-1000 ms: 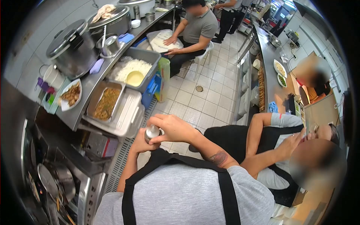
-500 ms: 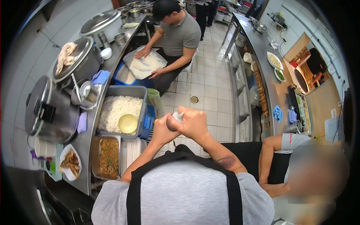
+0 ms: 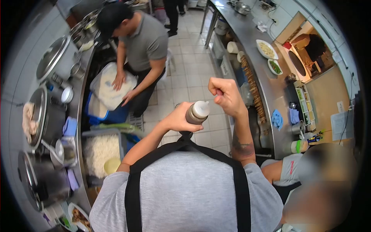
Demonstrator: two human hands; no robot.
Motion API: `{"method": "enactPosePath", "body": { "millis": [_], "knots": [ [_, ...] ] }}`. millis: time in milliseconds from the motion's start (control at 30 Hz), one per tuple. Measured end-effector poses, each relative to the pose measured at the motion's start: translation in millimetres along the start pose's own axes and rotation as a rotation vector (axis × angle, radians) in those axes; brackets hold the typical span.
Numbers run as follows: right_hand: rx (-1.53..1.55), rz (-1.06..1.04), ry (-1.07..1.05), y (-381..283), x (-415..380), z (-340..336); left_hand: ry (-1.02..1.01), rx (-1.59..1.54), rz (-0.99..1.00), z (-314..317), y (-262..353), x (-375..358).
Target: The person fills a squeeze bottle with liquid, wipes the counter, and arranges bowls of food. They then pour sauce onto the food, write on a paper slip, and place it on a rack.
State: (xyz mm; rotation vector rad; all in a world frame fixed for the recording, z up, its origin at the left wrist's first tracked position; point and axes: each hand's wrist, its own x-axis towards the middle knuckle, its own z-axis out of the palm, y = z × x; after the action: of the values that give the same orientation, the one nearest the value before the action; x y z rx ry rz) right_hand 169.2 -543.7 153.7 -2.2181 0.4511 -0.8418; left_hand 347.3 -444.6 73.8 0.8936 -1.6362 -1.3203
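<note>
My left hand [image 3: 179,119] is wrapped around a squeeze bottle [image 3: 192,117] with dark brownish contents, held in front of my chest. The bottle's white cap [image 3: 201,109] tilts up toward me, its short nozzle pointing right. To the right of the bottle and slightly higher, my right hand [image 3: 228,96] is raised, not touching it. Its fingers are curled in with the thumb tucked against them; whatever they may hold is hidden.
At left, a counter carries large lidded pots [image 3: 44,185]; below it is a tub of white rice [image 3: 101,149]. A co-worker [image 3: 148,42] sits ahead with a tray of white grains [image 3: 116,87]. Another person [image 3: 290,170] is close on my right, by a steel counter [image 3: 266,92].
My right hand has come off the bottle top and moved up to the right, exposing the white cap. The left hand keeps its hold. My view has turned to the right.
</note>
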Motion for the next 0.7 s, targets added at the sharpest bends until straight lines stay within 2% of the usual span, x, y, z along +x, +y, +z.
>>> {"method": "enactPosePath", "body": {
  "millis": [167,300,367,500,700],
  "knots": [
    [-0.55,0.197,0.13,41.8,27.3,-68.0,0.417,0.435,0.159,-9.3,-10.7,132.0],
    [-0.671,0.412,0.194,89.2,39.5,-105.5,0.5,0.471,0.229,-17.2,-31.0,220.8],
    [-0.699,0.451,0.237,106.3,47.6,-128.8,0.451,0.435,0.231,-20.3,-39.0,263.7],
    [-0.581,0.667,0.469,149.8,53.8,-163.8,0.304,0.318,0.273,-18.8,-66.8,348.9],
    [-0.696,0.844,0.646,212.2,57.0,-215.9,-0.224,0.294,0.208,-24.2,-103.2,471.2]
  ]
}}
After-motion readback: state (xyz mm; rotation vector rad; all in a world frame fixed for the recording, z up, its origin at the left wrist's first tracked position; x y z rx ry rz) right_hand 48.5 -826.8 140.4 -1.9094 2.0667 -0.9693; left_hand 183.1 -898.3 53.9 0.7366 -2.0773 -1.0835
